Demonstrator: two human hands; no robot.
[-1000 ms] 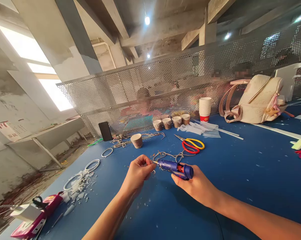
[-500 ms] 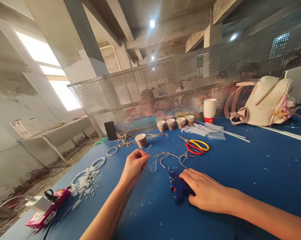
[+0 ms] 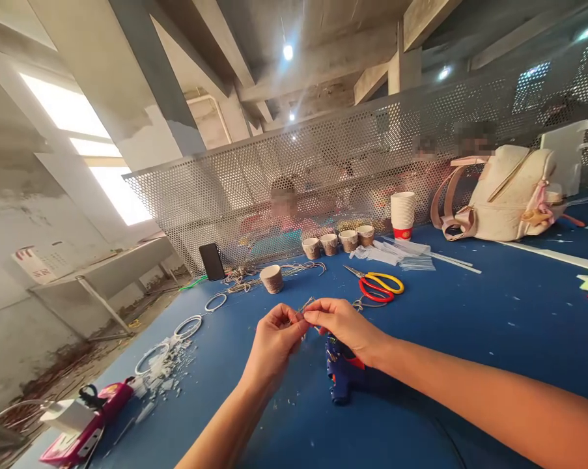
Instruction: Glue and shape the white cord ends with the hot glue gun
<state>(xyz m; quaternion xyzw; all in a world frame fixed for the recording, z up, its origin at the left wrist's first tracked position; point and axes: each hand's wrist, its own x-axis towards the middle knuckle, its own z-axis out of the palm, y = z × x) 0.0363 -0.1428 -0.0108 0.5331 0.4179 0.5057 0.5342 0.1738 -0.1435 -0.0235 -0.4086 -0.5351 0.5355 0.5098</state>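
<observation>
My left hand (image 3: 274, 339) is closed in a pinch on a thin grey-beige cord (image 3: 309, 302) at the middle of the table. Fingertips of my right hand (image 3: 345, 324) meet it there, pinched on the same cord; the exact grip is partly hidden by the fingers. Just below the right hand, a blue glue gun (image 3: 339, 385) lies on the blue table. Beyond the hands, scissors (image 3: 379, 288) with red and yellow handles rest by more cord. A paper cup (image 3: 272, 280) with a brown wrapped outside stands beyond my left hand.
Several wrapped cups (image 3: 348, 241) line the perforated metal screen (image 3: 235, 189), beside stacked paper cups (image 3: 403, 212) and clear glue sticks (image 3: 411, 255). A phone (image 3: 211, 262) leans at the back left. White rings (image 3: 188, 327), scraps and a pink power strip (image 3: 86, 423) lie left; a backpack (image 3: 506, 195) sits right.
My right hand has left the glue gun, which now lies on the table, and moved up and left to the cord at my left fingertips. The view has shifted slightly.
</observation>
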